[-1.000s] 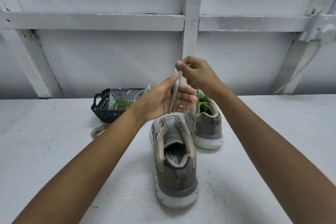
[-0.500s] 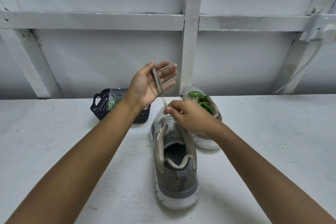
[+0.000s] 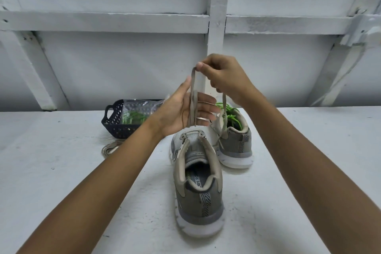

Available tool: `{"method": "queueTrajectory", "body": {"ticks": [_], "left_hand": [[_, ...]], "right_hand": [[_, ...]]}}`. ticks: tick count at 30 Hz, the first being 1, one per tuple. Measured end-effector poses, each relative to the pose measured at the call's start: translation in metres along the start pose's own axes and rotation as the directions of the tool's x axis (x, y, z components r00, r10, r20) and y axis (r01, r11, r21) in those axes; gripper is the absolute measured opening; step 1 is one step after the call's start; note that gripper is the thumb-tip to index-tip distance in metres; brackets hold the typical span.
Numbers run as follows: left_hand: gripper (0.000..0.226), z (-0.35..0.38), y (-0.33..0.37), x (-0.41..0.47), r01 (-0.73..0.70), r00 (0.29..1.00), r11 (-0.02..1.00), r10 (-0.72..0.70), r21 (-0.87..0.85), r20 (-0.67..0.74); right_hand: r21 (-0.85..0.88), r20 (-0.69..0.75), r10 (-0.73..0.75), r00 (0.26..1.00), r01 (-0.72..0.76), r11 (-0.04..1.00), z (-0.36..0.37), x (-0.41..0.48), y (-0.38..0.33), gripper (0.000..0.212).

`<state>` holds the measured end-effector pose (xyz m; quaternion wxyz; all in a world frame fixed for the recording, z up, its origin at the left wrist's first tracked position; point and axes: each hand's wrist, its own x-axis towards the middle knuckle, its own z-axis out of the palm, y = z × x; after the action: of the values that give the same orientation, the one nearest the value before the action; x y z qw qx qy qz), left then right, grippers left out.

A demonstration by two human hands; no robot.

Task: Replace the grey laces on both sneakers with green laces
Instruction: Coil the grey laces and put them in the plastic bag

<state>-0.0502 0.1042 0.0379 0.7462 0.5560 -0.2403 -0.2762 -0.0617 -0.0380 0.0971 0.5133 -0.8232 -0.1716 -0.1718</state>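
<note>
A grey lace [image 3: 193, 97] is pinched at its top by the raised right hand [image 3: 223, 77] and is draped across the straight, spread fingers of the left hand [image 3: 185, 111], above the near sneaker [image 3: 199, 187] on the table [image 3: 61, 171].

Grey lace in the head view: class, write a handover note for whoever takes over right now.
Right hand pinches the grey lace held up; left hand is open, the lace across its straight fingers.
Far sneaker has green laces. Near sneaker shows no lacing; whether the grey lace is fully out, cannot tell.
A coiled grey lace lies by the basket, which holds a bag of green laces.
Left: free the lace, thread green through the near sneaker.
</note>
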Motion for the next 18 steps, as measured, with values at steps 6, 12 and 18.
{"method": "queueTrajectory", "body": {"ticks": [6, 12, 18], "left_hand": [[0.043, 0.006, 0.007, -0.003, -0.093, 0.993, 0.996, 0.093, -0.004, 0.076], [0.054, -0.010, 0.027, 0.004, -0.209, 0.972, 0.961, 0.182, -0.183, -0.151], [0.048, -0.025, 0.024, 0.007, -0.218, 0.949, 0.960, 0.166, -0.177, -0.267]], "right_hand": [[0.123, 0.136, 0.198, 0.971, -0.215, 0.969, 0.028, -0.010, 0.045, 0.015], [-0.263, 0.203, 0.140, 0.969, -0.084, 0.961, 0.044, -0.045, 0.049, 0.023], [-0.333, 0.343, 0.046, 0.938, 0.075, 0.940, 0.032, -0.073, 0.026, 0.025]]}}
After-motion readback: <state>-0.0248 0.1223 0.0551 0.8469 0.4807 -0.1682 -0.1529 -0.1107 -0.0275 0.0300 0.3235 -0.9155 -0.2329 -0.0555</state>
